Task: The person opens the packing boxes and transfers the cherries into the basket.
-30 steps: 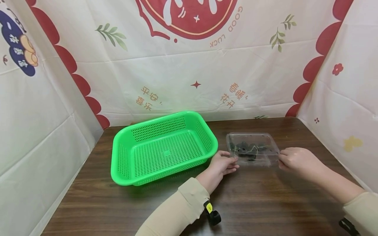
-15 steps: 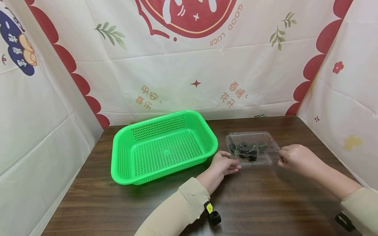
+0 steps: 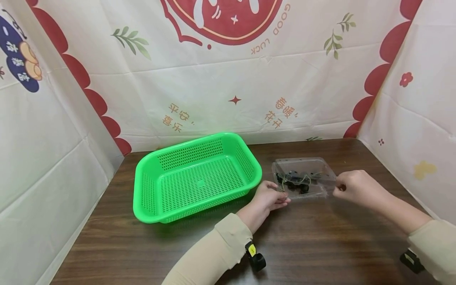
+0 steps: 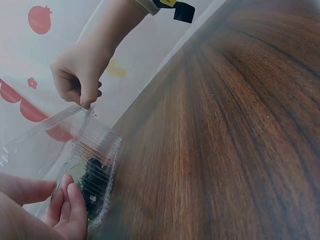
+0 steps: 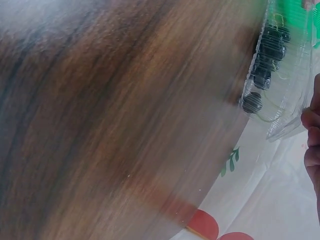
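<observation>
A clear plastic clamshell box (image 3: 322,166) sits on the table, right of the green basket. Inside lie several dark round fruits with thin green stems, probably black grapes (image 5: 272,49); the plastic blurs them. My left hand (image 3: 266,198) pinches the box's near left rim between thumb and fingers, as the left wrist view shows. At the opposite end my right hand (image 3: 361,188), fingers curled, pinches the rim at the right corner. In the right wrist view the upper plastic edge stands apart from the lower one near the right fingers.
A green perforated basket (image 3: 197,213) stands left of the box, with nothing inside. Brown wood-grain table (image 3: 303,245) extends in front. Printed white cloth (image 3: 213,83) hangs behind and on both sides.
My right hand has shifted slightly up and left while keeping its grip on the rim. The left hand and basket hold nearly the same place; the view has drifted a little.
</observation>
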`<move>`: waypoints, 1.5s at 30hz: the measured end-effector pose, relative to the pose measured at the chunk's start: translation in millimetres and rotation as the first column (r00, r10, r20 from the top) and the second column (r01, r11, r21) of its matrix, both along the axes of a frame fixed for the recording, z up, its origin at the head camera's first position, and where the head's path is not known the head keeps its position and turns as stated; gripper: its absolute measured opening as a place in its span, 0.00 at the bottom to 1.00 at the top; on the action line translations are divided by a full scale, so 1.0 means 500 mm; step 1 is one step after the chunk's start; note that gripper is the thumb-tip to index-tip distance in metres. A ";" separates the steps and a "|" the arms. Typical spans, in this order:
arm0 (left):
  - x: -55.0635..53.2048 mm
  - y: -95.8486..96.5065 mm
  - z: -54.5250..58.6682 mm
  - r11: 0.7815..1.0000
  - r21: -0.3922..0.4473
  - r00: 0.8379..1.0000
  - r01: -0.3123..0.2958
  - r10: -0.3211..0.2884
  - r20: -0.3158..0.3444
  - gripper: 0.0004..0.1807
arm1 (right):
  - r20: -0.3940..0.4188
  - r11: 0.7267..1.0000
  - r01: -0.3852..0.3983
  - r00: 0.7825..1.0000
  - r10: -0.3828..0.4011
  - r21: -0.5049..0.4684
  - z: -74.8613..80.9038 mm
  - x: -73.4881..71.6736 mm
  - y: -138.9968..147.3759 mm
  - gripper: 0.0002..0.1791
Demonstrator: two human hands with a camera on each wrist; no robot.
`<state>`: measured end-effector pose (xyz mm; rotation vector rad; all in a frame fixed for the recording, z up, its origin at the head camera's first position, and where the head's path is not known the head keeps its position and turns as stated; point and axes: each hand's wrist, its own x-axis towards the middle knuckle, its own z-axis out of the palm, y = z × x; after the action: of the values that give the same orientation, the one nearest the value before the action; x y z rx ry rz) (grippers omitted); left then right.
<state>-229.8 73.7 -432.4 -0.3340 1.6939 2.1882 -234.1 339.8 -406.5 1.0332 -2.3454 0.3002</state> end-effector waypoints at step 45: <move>-0.003 -0.017 0.002 0.997 -0.065 0.999 0.033 -0.035 -0.021 0.18 | 0.066 0.964 0.241 0.970 -0.235 -0.112 0.091 -0.028 -0.022 0.12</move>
<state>-231.5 65.1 -431.2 -0.2969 1.7724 2.1235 -248.1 328.8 -361.0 0.6860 -2.4348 0.3734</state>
